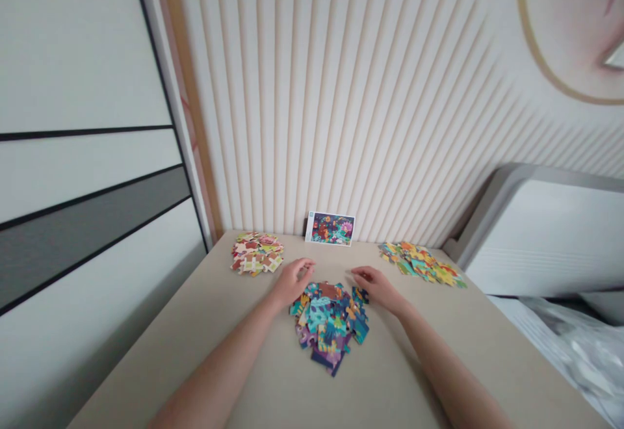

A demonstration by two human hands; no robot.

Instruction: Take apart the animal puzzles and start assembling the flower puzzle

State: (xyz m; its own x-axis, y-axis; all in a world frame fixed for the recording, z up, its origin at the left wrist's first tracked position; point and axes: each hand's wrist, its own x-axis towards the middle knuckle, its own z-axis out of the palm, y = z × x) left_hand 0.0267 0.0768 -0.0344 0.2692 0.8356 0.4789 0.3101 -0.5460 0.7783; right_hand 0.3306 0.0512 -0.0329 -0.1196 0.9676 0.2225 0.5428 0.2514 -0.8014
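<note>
A heap of dark blue, teal and purple jigsaw puzzle pieces (331,325) lies on the table in front of me. My left hand (295,279) is at the heap's far left edge, fingers loosely bent and apart, with nothing visible in them. Across from it, my right hand (376,285) hovers at the far right edge, its fingers pointing inward and slightly curled. A few dark pieces show just below the right hand's fingers; I see none gripped. Beyond both hands a picture card (330,229) with a colourful dark scene leans upright against the wall.
A pile of red and cream puzzle pieces (257,253) lies at the back left of the beige table (205,331). Yellow, orange and green pieces (423,264) are spread at the back right. A ribbed wall (312,104) rises behind; a bed headboard (560,234) stands to the right.
</note>
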